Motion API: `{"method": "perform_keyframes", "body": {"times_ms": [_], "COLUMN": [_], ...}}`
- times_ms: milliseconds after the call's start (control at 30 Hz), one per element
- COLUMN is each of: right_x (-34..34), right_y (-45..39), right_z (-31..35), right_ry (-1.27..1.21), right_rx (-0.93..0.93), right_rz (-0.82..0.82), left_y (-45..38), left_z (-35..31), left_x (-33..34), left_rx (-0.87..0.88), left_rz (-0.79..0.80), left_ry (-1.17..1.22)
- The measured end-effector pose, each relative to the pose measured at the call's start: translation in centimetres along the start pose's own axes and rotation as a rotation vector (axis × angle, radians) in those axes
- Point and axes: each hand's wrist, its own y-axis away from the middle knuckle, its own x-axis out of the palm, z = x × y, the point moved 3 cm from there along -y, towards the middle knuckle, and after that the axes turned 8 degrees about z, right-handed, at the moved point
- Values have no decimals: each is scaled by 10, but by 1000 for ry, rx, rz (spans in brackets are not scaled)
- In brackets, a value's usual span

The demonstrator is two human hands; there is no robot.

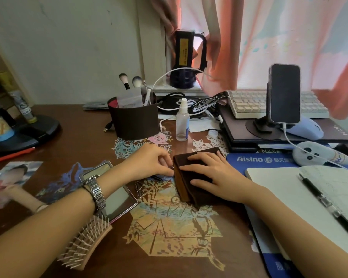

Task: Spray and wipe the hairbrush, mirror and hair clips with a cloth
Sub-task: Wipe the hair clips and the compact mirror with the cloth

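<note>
A folded brown cloth point(186, 186) lies mid-desk with my right hand point(208, 173) pressing flat on top of it. My left hand point(152, 162) sits just left of the cloth, its fingertips pinching a thin dark hair clip point(158, 178) at the cloth's edge. Another metal clip point(140, 189) lies on the desk below it. The rectangular mirror point(117, 199) lies face up under my left forearm. The wooden hairbrush point(85, 244) rests bristles up at the lower left. A clear spray bottle point(182, 121) stands upright behind the cloth.
A brown organizer with makeup brushes point(134, 119) stands behind my left hand. A phone on a stand point(284, 93), keyboard point(247, 106), mouse point(307, 129) and open notebook with pen point(317, 199) fill the right side. A photo point(14, 173) and red pencil point(10, 155) lie at left.
</note>
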Motion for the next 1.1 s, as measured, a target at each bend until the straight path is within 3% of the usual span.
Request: {"method": "perform_keyframes", "body": {"times_ms": [333,1100], "right_x": [1,0], "right_y": [-1,0], "right_z": [6,7], "right_ry": [132,99], "right_rx": [-8,-1], "right_rz": [64,76], "left_y": [-1,-2], "left_z": [1,3], "left_x": [1,1], "left_rx": [75,86], "left_rz": [-15,-43], "left_ry": [-71,-90]}}
